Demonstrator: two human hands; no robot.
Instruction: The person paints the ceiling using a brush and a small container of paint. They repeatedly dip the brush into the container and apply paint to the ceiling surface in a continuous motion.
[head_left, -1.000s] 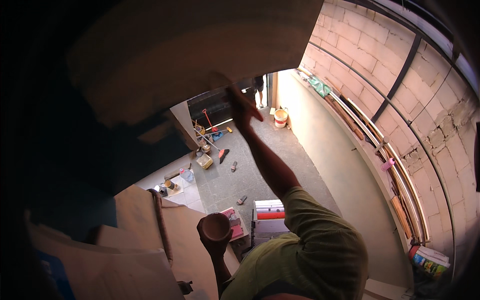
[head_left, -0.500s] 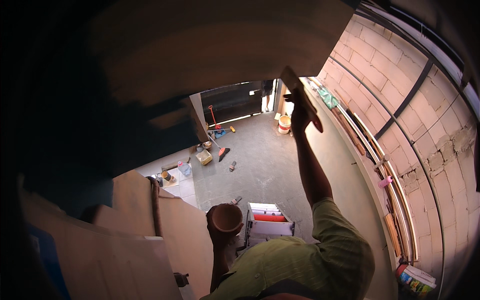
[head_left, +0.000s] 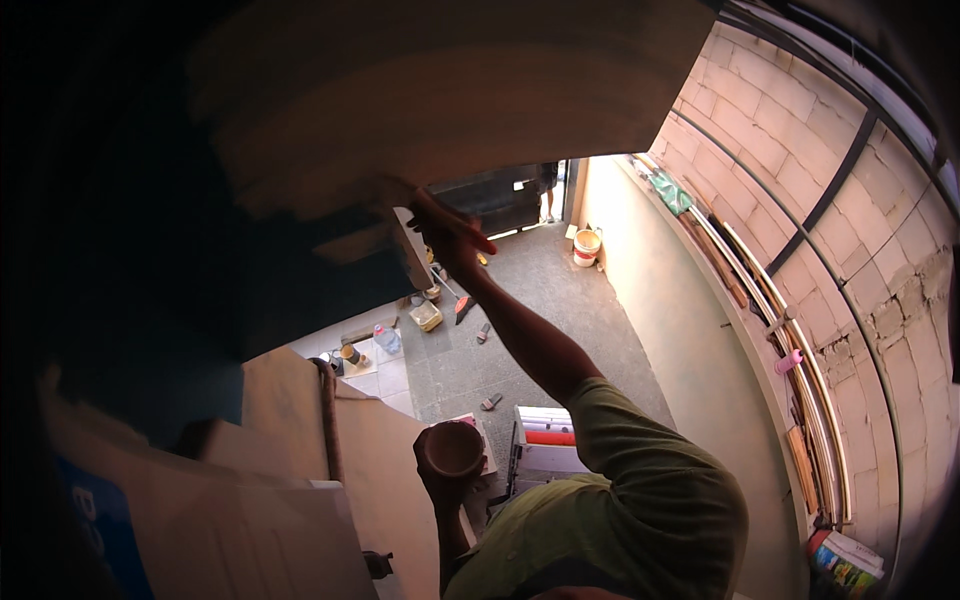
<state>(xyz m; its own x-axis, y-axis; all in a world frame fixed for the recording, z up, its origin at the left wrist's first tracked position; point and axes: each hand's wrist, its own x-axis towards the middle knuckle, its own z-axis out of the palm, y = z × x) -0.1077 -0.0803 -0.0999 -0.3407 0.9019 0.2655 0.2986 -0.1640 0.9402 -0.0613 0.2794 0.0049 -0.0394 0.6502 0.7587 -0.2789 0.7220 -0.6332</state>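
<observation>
My right hand (head_left: 448, 238) is raised ahead of me, closed round the handle of a flat paintbrush (head_left: 408, 194). Its head is dim and lies against the lower part of the overhead panel (head_left: 470, 90). Brown streaks with ragged edges cover that panel beside a dark blue area (head_left: 290, 290). Low and close to my body, my left hand (head_left: 430, 478) grips a round, open-topped pot (head_left: 453, 450), brown inside. Its fingers wrap the pot's side; how full it is I cannot tell.
Far below is the grey floor (head_left: 540, 310), with sandals (head_left: 491, 402), a broom (head_left: 465, 308) and a bucket (head_left: 587, 246). A step ladder (head_left: 545, 450) stands under me. Pipes and planks (head_left: 740, 270) lie along the block wall (head_left: 800, 120). A person's legs (head_left: 548, 190) show by the door.
My right hand has swept left with the paintbrush, from the panel's right edge to its darker part. The pot stays in my left hand. The view has shifted slightly.
</observation>
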